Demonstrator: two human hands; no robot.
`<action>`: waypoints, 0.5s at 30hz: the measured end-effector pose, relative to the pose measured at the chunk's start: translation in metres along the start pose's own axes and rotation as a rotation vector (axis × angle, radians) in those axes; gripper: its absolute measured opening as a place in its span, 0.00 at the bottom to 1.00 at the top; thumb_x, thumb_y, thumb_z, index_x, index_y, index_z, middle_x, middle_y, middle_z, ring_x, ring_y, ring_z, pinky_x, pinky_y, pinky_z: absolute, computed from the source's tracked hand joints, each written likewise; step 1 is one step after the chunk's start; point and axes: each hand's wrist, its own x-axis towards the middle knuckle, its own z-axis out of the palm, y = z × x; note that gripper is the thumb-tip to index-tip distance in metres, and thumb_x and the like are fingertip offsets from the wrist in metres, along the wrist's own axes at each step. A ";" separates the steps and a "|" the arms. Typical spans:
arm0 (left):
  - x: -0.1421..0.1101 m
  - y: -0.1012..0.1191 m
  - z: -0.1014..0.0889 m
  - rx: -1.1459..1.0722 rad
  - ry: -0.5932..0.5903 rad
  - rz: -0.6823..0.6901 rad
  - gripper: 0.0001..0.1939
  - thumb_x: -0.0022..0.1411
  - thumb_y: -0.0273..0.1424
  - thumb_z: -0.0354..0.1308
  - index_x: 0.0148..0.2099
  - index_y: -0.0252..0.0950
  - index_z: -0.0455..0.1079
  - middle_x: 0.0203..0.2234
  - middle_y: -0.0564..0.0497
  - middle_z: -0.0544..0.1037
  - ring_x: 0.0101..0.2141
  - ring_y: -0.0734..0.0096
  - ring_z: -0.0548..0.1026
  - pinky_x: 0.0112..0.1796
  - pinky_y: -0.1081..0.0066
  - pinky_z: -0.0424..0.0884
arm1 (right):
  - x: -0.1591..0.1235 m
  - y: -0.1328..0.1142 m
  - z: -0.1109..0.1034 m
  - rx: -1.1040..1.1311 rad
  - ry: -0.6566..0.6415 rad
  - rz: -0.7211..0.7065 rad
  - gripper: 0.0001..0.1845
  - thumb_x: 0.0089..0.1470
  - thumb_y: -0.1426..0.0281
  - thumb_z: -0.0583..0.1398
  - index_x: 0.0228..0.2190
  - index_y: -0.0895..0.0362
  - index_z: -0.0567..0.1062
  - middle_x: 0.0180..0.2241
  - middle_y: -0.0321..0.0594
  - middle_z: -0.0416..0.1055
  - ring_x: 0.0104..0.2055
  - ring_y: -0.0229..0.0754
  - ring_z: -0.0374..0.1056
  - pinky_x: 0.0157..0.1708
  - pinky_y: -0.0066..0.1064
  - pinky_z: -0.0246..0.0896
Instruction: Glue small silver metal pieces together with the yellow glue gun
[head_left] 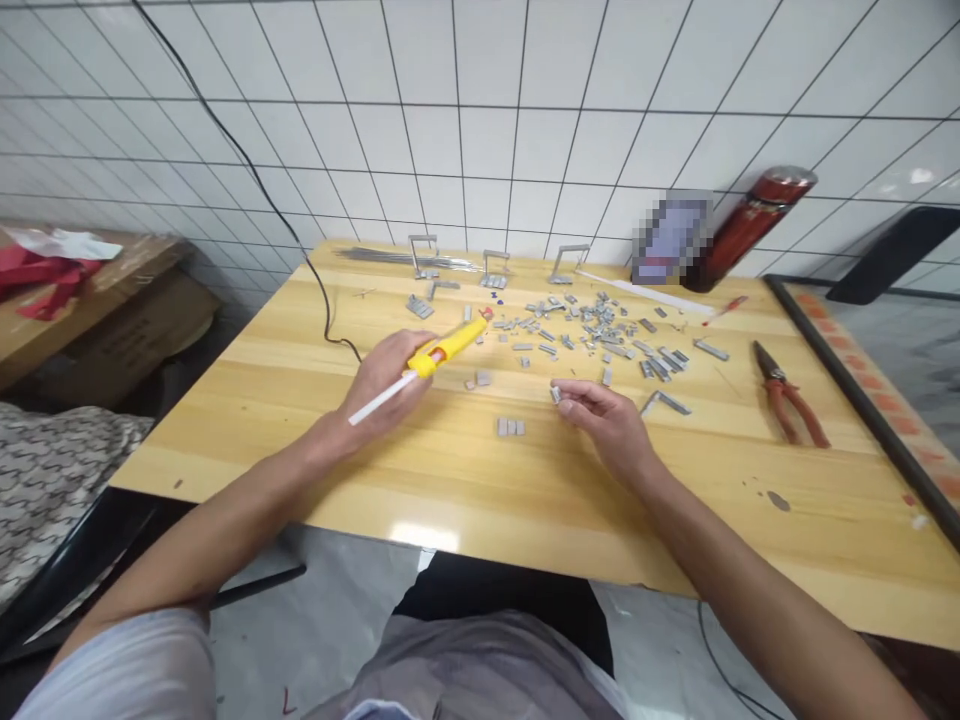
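Glue gun [468, 339] yellow, glue stick [382, 397] white. Flask [756, 232] at 2 o'clock red, pliers [777, 381] at 3 o'clock orange-red-handled. Wall [487, 150] at 12 o'clock white, dark grid.

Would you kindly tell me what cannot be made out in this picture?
Head view:
Yellow plastic glue gun: handle hidden by the left hand.
Small grey block: partly covered by the right hand.
Upright purple-grey rectangle: pixelated.
Orange-marked, black-edged panel: cut off by right edge.

Left hand [384, 378] curled, right hand [609, 425] (equally bare) pinched.
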 end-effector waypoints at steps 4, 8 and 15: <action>-0.015 0.018 0.018 -0.125 0.018 -0.020 0.11 0.71 0.32 0.57 0.52 0.37 0.74 0.43 0.45 0.85 0.43 0.63 0.82 0.46 0.67 0.77 | 0.000 -0.024 0.000 0.033 0.002 0.033 0.17 0.51 0.59 0.73 0.43 0.50 0.88 0.32 0.37 0.79 0.33 0.40 0.70 0.36 0.36 0.70; -0.032 0.015 0.029 -0.225 -0.015 -0.050 0.10 0.71 0.31 0.58 0.53 0.38 0.73 0.42 0.48 0.84 0.42 0.65 0.82 0.44 0.69 0.77 | 0.003 -0.026 0.009 0.109 -0.033 0.061 0.17 0.50 0.60 0.74 0.43 0.48 0.88 0.30 0.35 0.77 0.31 0.37 0.67 0.35 0.34 0.67; -0.035 0.013 0.036 -0.293 -0.136 -0.053 0.10 0.71 0.32 0.57 0.51 0.37 0.75 0.41 0.48 0.84 0.41 0.66 0.82 0.43 0.69 0.77 | 0.005 -0.003 0.026 0.235 -0.124 0.132 0.17 0.52 0.55 0.75 0.43 0.45 0.89 0.33 0.35 0.77 0.32 0.36 0.65 0.36 0.33 0.64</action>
